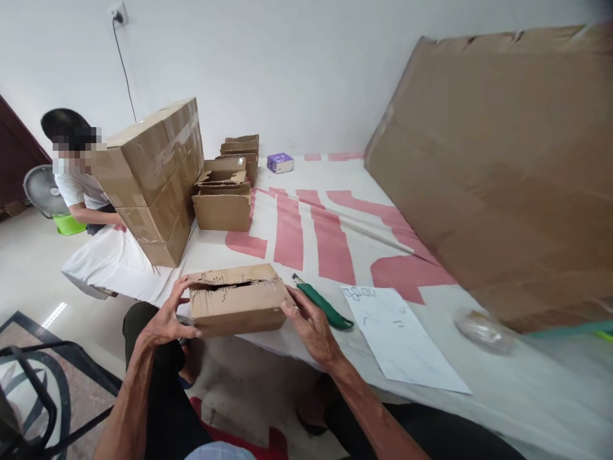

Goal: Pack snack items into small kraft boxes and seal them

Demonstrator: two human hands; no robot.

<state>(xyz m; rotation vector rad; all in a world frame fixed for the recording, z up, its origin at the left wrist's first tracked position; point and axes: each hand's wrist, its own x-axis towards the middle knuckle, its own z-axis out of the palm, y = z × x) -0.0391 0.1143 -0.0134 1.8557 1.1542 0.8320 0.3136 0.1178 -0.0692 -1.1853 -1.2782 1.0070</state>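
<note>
Between my two hands is a small cardboard box [239, 310] at the near edge of the cloth-covered table. Its top flaps meet at a torn, ragged seam with a dark gap. My left hand [165, 319] grips the box's left end, thumb low on the front side and fingers at the upper corner. At the right end, my right hand [311, 322] presses its thumb and fingers against the box. A green-handled utility knife [325, 306] lies just beyond my right hand. Beside it rests a white sheet of paper [402, 338] with handwritten marks.
Stacked taped cartons [148, 179] stand at the left, with a seated person [81, 185] behind them. Several opened boxes [223, 211] and a purple packet [280, 163] sit farther back. A large cardboard sheet [502, 166] leans at the right, near a clear tape roll [483, 331].
</note>
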